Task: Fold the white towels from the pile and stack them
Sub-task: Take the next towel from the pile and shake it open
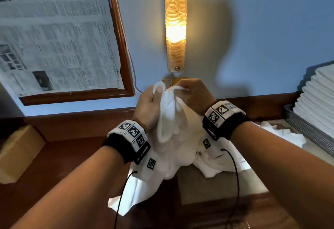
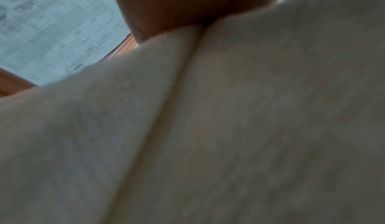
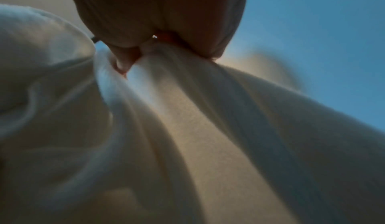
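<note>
Presently, at the centre of the head view, I hold one white towel (image 1: 171,125) raised in front of the blue wall (image 1: 262,30), both hands at its top edge and close together. My left hand (image 1: 150,106) is closed around a bunched corner, thumb pressed over the cloth, with a tuft of towel standing above the fist. My right hand (image 1: 194,96) pinches the neighbouring stretch of edge between thumb and curled fingers. The towel hangs from both grips in loose vertical folds toward the lower centre of the frame.

The left wrist view is almost wholly filled by towel (image 2: 229,128), with part of my hand (image 2: 171,5) at the top. The right wrist view confirms the pinch: cloth (image 3: 198,128) gathers into the closed fingers (image 3: 125,59) and fans out below.

The pile of unfolded towels (image 1: 222,160) lies crumpled on the surface below my right wrist, right of centre (its far extent is hidden by my forearm). More white cloth (image 1: 126,199) lies at the lower centre. A stack of folded towels (image 1: 318,98) stands at the right edge of the frame in a grey basket (image 1: 307,131).

Also noted: a lit wall lamp (image 1: 175,24) at top centre, a framed newspaper page (image 1: 54,33) at upper left, a cardboard box (image 1: 16,154) at the left edge.
</note>
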Tool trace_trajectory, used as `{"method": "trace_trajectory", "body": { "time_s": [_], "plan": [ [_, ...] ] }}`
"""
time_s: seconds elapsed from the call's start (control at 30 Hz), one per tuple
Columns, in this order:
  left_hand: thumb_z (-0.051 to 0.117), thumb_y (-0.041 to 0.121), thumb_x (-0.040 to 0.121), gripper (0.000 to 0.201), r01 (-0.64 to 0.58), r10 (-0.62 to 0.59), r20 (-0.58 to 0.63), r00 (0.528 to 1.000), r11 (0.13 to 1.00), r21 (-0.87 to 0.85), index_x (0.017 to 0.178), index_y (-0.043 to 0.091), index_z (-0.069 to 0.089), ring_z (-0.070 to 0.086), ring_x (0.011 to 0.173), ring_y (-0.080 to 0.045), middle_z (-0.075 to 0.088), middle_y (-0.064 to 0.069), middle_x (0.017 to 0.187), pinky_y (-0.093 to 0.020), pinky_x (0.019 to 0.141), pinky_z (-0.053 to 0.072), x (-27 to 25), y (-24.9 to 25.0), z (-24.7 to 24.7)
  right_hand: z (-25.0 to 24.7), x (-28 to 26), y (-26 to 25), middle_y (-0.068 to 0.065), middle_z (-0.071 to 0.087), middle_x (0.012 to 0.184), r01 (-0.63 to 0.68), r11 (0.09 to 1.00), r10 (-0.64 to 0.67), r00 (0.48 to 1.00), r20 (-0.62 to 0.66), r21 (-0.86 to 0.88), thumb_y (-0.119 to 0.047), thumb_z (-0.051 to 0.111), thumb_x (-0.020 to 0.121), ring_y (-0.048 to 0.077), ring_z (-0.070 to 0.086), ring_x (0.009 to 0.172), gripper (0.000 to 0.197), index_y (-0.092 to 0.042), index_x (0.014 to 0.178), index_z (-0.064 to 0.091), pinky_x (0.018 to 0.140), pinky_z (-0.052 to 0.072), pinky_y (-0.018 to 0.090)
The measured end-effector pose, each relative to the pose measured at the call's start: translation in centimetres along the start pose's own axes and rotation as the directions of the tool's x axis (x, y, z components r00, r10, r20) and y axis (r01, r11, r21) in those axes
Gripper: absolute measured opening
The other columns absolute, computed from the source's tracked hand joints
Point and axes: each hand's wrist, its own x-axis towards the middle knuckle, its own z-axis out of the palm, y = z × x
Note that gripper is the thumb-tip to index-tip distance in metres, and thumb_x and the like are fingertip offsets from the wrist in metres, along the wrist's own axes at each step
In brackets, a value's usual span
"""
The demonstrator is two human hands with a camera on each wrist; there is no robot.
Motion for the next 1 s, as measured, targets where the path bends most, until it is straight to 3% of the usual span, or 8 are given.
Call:
{"method": "trace_trajectory", "body": {
  "time_s": [0.07, 0.17, 0.27, 0.4, 0.63, 0.73, 0.83, 1.0],
  "plan": [
    [0.041, 0.028, 0.108, 0.037, 0.032, -0.031, 0.041, 0.999, 0.999, -0.032, 0.075, 0.024, 0.057, 0.053, 0.062, 0.003, 0.061, 0.014, 0.065, -0.023, 0.065, 0.043, -0.3, 0.6, 0.3, -0.4, 0.9, -1.0, 0.006, 0.052, 0.058, 0.01, 0.996, -0.012, 1.0, -0.021, -0.088, -0.012, 0.063, 0.083, 0.018, 0.042, 0.06, 0.022, -0.002, 0.063, 0.062, 0.059, 0.04, 0.037],
    [0.041, 0.03, 0.107, 0.04, 0.004, -0.004, 0.03, 1.0, 1.0, -0.011, 0.069, 0.024, 0.053, 0.05, 0.056, 0.001, 0.058, 0.016, 0.056, -0.023, 0.059, 0.041, -0.2, 1.5, -0.6, -0.5, 0.5, -2.3, -0.004, 0.045, 0.055, -0.013, 0.996, 0.015, 1.0, 0.023, -0.09, -0.006, 0.065, 0.085, 0.013, 0.036, 0.057, 0.032, -0.01, 0.056, 0.052, 0.057, 0.033, 0.03],
    [0.04, 0.033, 0.107, 0.042, -0.035, 0.036, -0.019, 0.999, 0.997, 0.062, 0.066, 0.024, 0.046, 0.044, 0.053, 0.001, 0.05, 0.012, 0.059, -0.025, 0.056, 0.037, 0.1, 2.6, -2.8, 0.4, -1.6, -3.3, -0.005, 0.06, 0.072, -0.024, 1.0, 0.026, 0.99, 0.141, -0.018, -0.015, 0.07, 0.085, 0.008, 0.05, 0.067, 0.012, -0.013, 0.077, 0.062, 0.062, 0.039, 0.027],
    [0.037, 0.035, 0.108, 0.042, -0.028, 0.042, -0.087, 0.995, 0.988, 0.155, 0.069, 0.023, 0.043, 0.045, 0.062, -0.005, 0.048, 0.007, 0.068, -0.025, 0.058, 0.035, -0.4, 3.3, -7.5, 3.6, -5.1, -2.4, 0.008, 0.069, 0.083, -0.069, 0.945, 0.152, 0.958, 0.244, -0.32, -0.021, 0.064, 0.089, 0.026, 0.061, 0.079, 0.012, -0.011, 0.086, 0.068, 0.068, 0.04, 0.032],
    [0.039, 0.043, 0.106, 0.04, 0.098, -0.078, -0.189, 0.979, 0.99, 0.102, 0.079, 0.017, 0.053, 0.05, 0.074, -0.017, 0.053, -0.008, 0.079, -0.033, 0.07, 0.039, -3.4, 1.9, -19.4, 7.4, -10.3, -0.9, 0.0, 0.061, 0.071, -0.402, 0.833, 0.491, 0.854, 0.173, -0.38, -0.008, 0.064, 0.086, 0.025, 0.059, 0.074, 0.028, -0.031, 0.071, 0.057, 0.063, 0.036, 0.027],
    [0.044, 0.044, 0.105, 0.044, 0.124, -0.117, -0.163, 0.98, 0.992, 0.036, 0.066, 0.027, 0.056, 0.051, 0.076, -0.018, 0.054, -0.001, 0.073, -0.034, 0.072, 0.041, -5.8, 1.6, -22.9, 10.2, -9.0, -5.0, 0.001, 0.067, 0.082, -0.351, 0.887, 0.417, 0.889, 0.191, -0.301, -0.011, 0.065, 0.088, 0.022, 0.061, 0.081, 0.02, -0.029, 0.079, 0.062, 0.068, 0.041, 0.029],
    [0.044, 0.029, 0.106, 0.031, 0.102, -0.092, -0.094, 0.991, 0.988, 0.116, 0.08, 0.02, 0.058, 0.054, 0.081, -0.021, 0.059, -0.005, 0.081, -0.034, 0.074, 0.046, -8.4, 1.5, -24.2, 13.0, -6.8, -11.1, 0.003, 0.071, 0.087, -0.136, 0.965, 0.184, 0.96, 0.211, -0.225, -0.002, 0.063, 0.083, 0.022, 0.064, 0.085, 0.018, -0.017, 0.091, 0.071, 0.077, 0.049, 0.033],
    [0.04, 0.018, 0.108, 0.024, 0.088, -0.079, 0.07, 0.994, 0.988, -0.128, 0.096, 0.01, 0.059, 0.056, 0.068, -0.009, 0.059, -0.005, 0.082, -0.025, 0.068, 0.048, -12.7, 1.2, -25.2, 14.9, -4.1, -21.0, 0.001, 0.069, 0.078, 0.116, 0.955, -0.045, 0.966, 0.255, -0.272, -0.011, 0.064, 0.079, 0.024, 0.065, 0.077, 0.009, -0.015, 0.084, 0.07, 0.073, 0.051, 0.034]
  ]
}}
